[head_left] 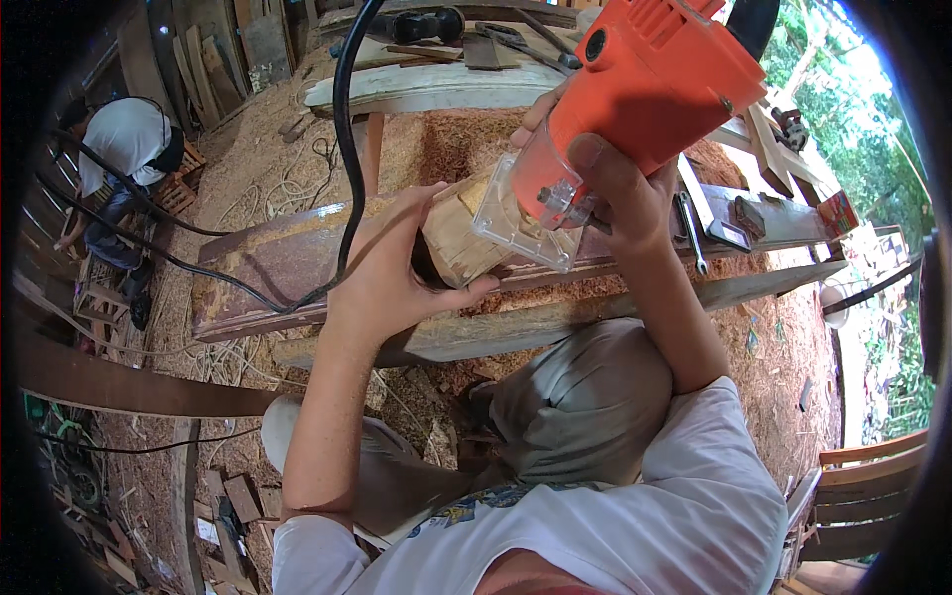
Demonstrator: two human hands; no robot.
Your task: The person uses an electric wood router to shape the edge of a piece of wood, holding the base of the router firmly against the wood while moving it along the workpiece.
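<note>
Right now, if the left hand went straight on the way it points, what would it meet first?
The left hand would meet the wooden block it grips; beyond, perhaps the clear base of the orange tool, though depth is unclear.

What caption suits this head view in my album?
Left hand gripping a wood block, right hand holding an orange power tool.

Power tool point(654, 99): orange-red; round cap point(595, 46), black; base plate point(493, 218), clear, colourless. Cord point(343, 129): black. Wooden block point(454, 238): pale yellow-tan, faint brown grain. Desk point(278, 260): reddish-brown, tan dusting. Wrench point(691, 233): silver-grey. Small box point(838, 213): red. Shirt point(615, 526): white; print point(464, 512), blue and yellow. Trousers point(585, 407): grey-khaki. Co-worker's shirt point(129, 137): plain white; co-worker's trousers point(107, 236): blue. Sawdust point(283, 134): tan to russet.
</note>
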